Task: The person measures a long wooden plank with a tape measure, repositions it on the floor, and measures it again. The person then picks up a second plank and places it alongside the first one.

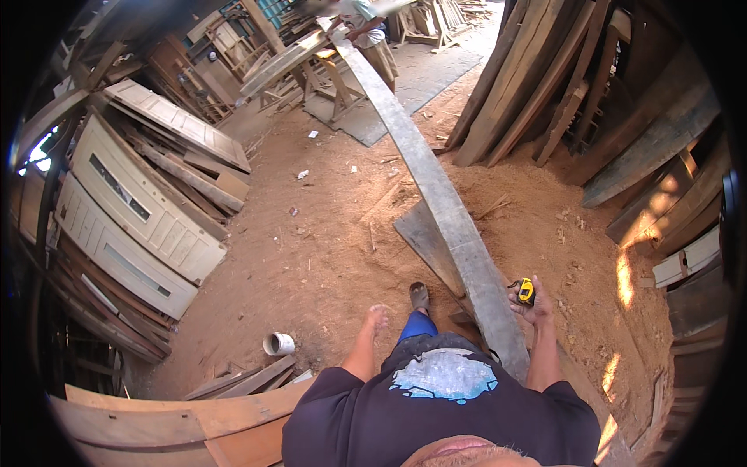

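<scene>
My right hand (pixel 537 310) is closed around a yellow and black tape measure (pixel 527 292), just right of a long grey plank (pixel 436 194). The plank runs from beside my body toward the far end of the yard, where another person (pixel 366 27) stands by it. My left hand (pixel 377 319) hangs loose left of my leg, its fingers partly outstretched with nothing visible in them. A shorter board (pixel 428 241) slants beneath the plank near my foot.
Pale panelled doors (pixel 148 202) and boards lean at the left. Tall slabs of timber (pixel 513 78) stand at the right. A white bucket (pixel 278 343) lies near loose offcuts (pixel 249 381). Wooden trestles (pixel 336 86) stand far off, and sawdust covers the ground (pixel 311 241).
</scene>
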Motion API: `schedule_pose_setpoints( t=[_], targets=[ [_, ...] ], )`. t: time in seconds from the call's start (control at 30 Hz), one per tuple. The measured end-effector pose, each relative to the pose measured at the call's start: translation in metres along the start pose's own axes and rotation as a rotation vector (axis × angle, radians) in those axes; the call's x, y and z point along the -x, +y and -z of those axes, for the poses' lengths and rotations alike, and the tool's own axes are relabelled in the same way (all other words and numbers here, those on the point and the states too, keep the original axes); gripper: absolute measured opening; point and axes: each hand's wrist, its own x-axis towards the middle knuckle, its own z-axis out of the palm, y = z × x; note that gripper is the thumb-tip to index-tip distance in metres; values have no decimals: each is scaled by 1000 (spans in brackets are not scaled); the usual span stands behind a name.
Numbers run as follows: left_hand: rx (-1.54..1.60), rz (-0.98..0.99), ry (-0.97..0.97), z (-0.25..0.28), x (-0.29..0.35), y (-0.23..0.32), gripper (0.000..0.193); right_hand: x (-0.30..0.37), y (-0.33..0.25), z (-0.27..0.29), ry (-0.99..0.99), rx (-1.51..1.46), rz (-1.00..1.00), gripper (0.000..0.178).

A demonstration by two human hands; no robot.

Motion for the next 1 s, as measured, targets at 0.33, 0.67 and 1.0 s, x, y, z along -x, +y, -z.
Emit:
schedule_pose_setpoints(
  t=[0.33, 0.67, 1.0],
  targets=[
    [237, -275, -12, -84, -123, 245, 44, -101, -15, -11, 136, 24, 126, 26],
    [24, -402, -113, -155, -238, 401, 65, -193, -35, -120, 395, 798, 196, 32],
    [85, -416, -141, -208, -319, 489, 101, -233, -10, -118, 629, 1126, 210, 43]
  ],
)
